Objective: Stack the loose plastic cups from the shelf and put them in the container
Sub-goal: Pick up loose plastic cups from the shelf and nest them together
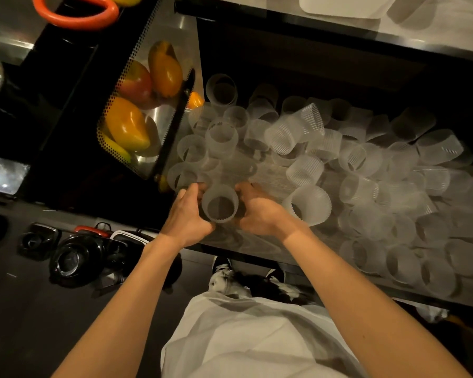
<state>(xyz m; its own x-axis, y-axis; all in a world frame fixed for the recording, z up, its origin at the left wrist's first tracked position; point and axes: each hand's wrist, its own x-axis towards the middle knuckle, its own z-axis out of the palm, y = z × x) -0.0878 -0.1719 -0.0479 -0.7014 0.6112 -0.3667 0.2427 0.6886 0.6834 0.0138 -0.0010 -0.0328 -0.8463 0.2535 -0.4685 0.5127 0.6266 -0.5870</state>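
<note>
Both hands meet at the front edge of the shelf (246, 245). The left hand (187, 214) curls round the left side of a frosted plastic cup (220, 205) and the right hand (260, 211) grasps its right side, so the cup is clasped between them, equally near to each. Its long axis runs away from the person, with the open mouth facing the camera. I cannot tell whether more cups are nested behind it. The loose cups (306, 148) lie heaped beyond the hands and mostly to their right, so the right hand is nearer the bulk. They are translucent, some ribbed and some smooth, and tipped every way. A white tub (339, 6), possibly the container, sits well apart on the worktop above.
</note>
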